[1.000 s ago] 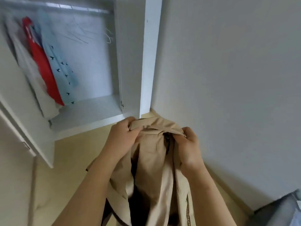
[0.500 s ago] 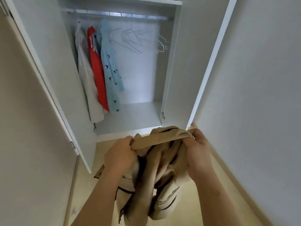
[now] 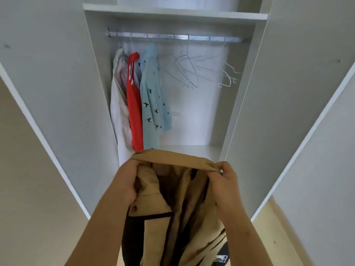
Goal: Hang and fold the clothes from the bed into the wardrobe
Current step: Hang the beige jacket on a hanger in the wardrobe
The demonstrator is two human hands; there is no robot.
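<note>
Three garments (image 3: 148, 96) hang in the wardrobe (image 3: 57, 93) already — both hands, left hand (image 3: 125, 181) and right hand (image 3: 223, 186), grip the tan coat (image 3: 172, 198), fingers curled tight; hanging remains.

**A:** Where are the arms?

**B:** The bare left forearm (image 3: 99, 229) and right forearm (image 3: 247, 237) reach up from the bottom edge of the view, side by side.

**A:** And the hands?

**B:** The left hand (image 3: 124, 182) and right hand (image 3: 225, 186) are level and apart, with their backs toward the viewer. Each hand's fingers curl round the top edge of a beige garment (image 3: 172, 157), which is stretched between them.
</note>
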